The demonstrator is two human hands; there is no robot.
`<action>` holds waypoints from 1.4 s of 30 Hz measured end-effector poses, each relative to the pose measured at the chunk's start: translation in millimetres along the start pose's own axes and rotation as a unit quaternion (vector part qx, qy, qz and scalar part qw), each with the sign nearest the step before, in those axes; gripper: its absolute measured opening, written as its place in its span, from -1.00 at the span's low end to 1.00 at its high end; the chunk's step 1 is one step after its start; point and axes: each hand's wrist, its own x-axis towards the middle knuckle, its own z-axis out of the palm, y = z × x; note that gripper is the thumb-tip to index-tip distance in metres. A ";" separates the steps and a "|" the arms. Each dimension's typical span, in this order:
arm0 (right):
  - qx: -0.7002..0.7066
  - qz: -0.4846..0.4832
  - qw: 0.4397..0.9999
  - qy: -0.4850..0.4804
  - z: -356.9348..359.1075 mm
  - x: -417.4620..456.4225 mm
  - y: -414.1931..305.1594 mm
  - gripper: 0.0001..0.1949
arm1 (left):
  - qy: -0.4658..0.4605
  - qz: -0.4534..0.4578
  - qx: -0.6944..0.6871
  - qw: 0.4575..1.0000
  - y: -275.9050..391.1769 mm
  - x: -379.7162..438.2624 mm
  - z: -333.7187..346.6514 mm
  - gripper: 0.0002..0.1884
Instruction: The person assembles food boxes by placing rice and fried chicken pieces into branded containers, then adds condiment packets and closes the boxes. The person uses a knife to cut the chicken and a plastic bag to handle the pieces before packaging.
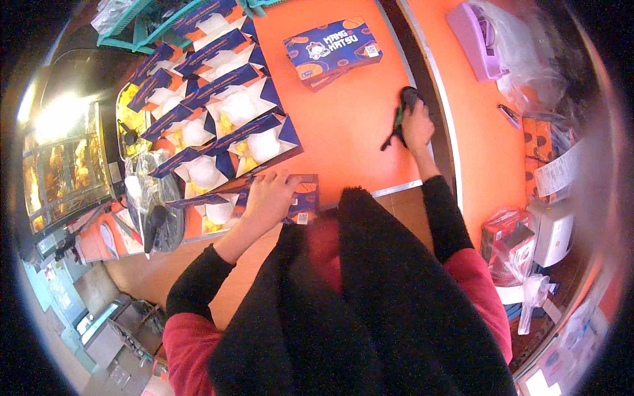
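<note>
My left hand (270, 200) rests on a closed printed cardboard meal box (304, 198) at the near edge of the orange counter (342, 128). Beside it stands an open box with white rice (219, 213) and something yellow. Rows of open boxes (262, 146), holding white rounded mounds of rice and yellow pieces on white paper, fill the counter's left part. At the counter's right edge my right hand (418, 123) is closed round a black object (408, 96) with a green part; what it is cannot be told. Closed boxes (334, 49) lie stacked at the far side.
A lit glass food warmer (64, 168) stands at left, near a tray of yellow food (131, 114). Teal plastic racks (148, 29) are at the far left. Across a gap, the right counter carries a purple holder (475, 42), a stapler (509, 115) and plastic bags (530, 59).
</note>
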 end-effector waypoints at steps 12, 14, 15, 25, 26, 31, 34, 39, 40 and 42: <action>-0.089 -0.008 0.996 -0.009 32.0 43.4 -3.8 -0.71 | 0.230 0.131 0.073 0.962 -23.6 -14.6 3.9 -0.64; -0.137 0.056 0.989 -0.016 5.3 41.1 6.7 -0.73 | 0.215 0.092 0.061 0.971 -30.8 -14.3 -2.0 -0.64; -0.108 0.046 0.993 0.001 -1.9 24.0 -2.5 -0.70 | 0.208 0.071 0.052 0.974 -34.1 -13.7 -4.3 -0.64; -0.089 -0.086 0.992 0.013 30.6 -12.1 -9.3 -0.72 | 0.261 0.027 0.010 0.965 -21.0 -24.9 -26.6 -0.52; -0.072 0.031 0.997 0.027 -0.9 10.8 5.3 -0.69 | 0.300 0.039 0.017 0.953 -16.5 -29.8 -30.7 -0.49; 0.067 -0.007 0.996 -0.054 55.3 -50.8 -38.0 -0.69 | 0.409 0.085 -0.131 0.899 1.1 -34.5 -42.6 -0.67; -0.023 -0.334 0.934 -0.123 53.2 -72.2 -75.0 -0.65 | 0.420 0.129 -0.155 0.885 20.2 -32.5 -57.6 -0.88; -0.205 0.060 0.975 -0.066 -4.2 77.9 -30.6 -0.71 | 0.438 0.179 -0.134 0.871 45.0 -32.3 -53.7 -0.86; -0.239 0.048 0.960 -0.136 -9.9 89.9 -30.6 -0.74 | 0.436 0.181 -0.135 0.871 49.6 -30.3 -53.3 -0.85; -0.258 0.011 0.934 -0.246 -44.0 106.8 -73.9 -0.72 | 0.438 0.171 -0.148 0.870 56.1 -23.2 -44.7 -0.85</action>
